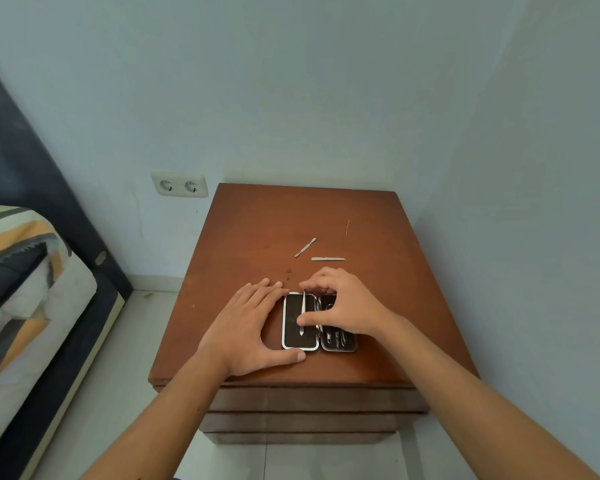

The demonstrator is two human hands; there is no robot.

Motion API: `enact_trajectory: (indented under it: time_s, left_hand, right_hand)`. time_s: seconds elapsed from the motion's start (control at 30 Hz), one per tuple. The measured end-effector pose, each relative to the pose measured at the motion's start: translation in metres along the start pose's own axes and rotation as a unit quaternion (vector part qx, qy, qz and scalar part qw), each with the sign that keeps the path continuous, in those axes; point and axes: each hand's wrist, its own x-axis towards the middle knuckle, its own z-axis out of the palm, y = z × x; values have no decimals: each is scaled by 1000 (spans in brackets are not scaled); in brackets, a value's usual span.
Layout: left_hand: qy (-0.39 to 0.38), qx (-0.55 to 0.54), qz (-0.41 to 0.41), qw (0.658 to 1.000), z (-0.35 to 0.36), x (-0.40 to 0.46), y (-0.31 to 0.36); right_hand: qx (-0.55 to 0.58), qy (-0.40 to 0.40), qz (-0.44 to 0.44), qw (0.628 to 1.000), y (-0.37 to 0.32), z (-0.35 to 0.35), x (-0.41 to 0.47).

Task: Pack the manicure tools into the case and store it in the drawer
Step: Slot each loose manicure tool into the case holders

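We are packing: the open case (300, 322) is lying near the table's (243, 230) front edge. Our left hand (246, 327) is bracing its left side, fingers straight and together, thumb under its near edge. Our right hand (343, 306) is pinching a slim tool (303, 313) between thumb and curled fingers, over the left half. Next, we judge, it needs seating. Two loose tools (305, 247) (328, 259) are waiting farther back; several are already sitting in the right half, their count unclear.

Pale blue walls (291, 81), white tiled floor (118, 375) — bed (21, 271) at left.
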Motion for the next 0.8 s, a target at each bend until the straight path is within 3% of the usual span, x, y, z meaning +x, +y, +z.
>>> enact_trajectory:
  time_s: [0.8]
  left_hand:
    - [-13,4,-3,1000,-6,-1,5]
  right_hand:
    - [-45,-18,-43,998,-1,7,-16]
